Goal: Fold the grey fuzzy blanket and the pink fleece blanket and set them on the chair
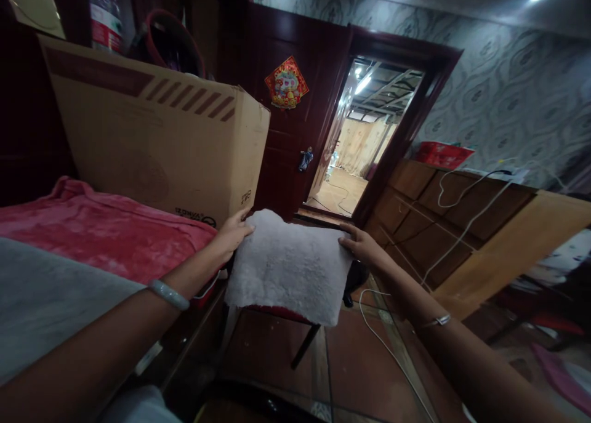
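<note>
A fluffy pale grey cloth (pixel 290 263) is stretched out in front of me, its upper corners in my two hands. My left hand (pixel 234 232) pinches the upper left corner, and a jade-like bangle sits on that wrist. At the upper right corner, the fingers of my right hand (pixel 362 244) are closed on the edge; a thin silver bracelet is on this wrist. Behind and below the cloth is a chair (pixel 305 346), with dark legs and a bit of red seat showing. Whether the cloth's lower edge touches the seat, I cannot tell.
A large cardboard box (pixel 152 140) stands at left behind a pink blanket (pixel 129 226) and a grey cover (pixel 50 306). Ahead are a dark red door (pixel 286 146) and an open doorway. A wooden cabinet (pixel 425 195) lines the right, with a white cable (pixel 392 349) along the tiled floor.
</note>
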`<state>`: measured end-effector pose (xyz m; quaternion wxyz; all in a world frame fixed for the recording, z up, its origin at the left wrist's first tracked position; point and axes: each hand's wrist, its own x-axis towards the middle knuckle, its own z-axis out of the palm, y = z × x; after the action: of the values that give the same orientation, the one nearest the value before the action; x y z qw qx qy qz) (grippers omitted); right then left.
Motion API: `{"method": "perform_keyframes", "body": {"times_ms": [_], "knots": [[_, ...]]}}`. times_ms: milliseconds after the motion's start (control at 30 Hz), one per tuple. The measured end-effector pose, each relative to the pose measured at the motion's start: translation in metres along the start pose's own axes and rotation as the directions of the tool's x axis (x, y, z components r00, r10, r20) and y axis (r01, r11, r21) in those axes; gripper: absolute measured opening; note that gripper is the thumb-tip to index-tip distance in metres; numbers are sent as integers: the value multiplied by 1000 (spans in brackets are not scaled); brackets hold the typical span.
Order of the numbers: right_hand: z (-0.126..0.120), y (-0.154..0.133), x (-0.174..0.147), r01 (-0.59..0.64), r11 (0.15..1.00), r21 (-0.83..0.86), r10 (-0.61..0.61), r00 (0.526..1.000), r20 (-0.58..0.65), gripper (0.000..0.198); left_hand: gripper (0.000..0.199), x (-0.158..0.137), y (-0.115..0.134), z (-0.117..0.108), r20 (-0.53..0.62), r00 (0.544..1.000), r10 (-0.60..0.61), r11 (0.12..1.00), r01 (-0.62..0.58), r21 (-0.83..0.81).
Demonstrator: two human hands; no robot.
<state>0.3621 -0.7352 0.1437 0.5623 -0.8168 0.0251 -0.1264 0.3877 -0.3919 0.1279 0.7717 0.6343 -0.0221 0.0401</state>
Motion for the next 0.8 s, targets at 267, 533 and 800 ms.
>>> {"method": "perform_keyframes", "body": {"times_ms": [267, 533, 800], "knots": [[3, -5, -9, 196, 828, -525, -192, 979, 62, 38, 67, -3, 3, 0, 14, 999, -38, 985, 35, 167], [10, -24, -35, 233, 304, -924, -285, 947, 145, 41, 67, -4, 9, -9, 86, 996, -24, 924, -11, 381], [18, -39, -23, 604, 273, -749, -346, 788, 509, 90, 80, 5, 48, 7, 496, 798, 343, 124, -562, 818]]}}
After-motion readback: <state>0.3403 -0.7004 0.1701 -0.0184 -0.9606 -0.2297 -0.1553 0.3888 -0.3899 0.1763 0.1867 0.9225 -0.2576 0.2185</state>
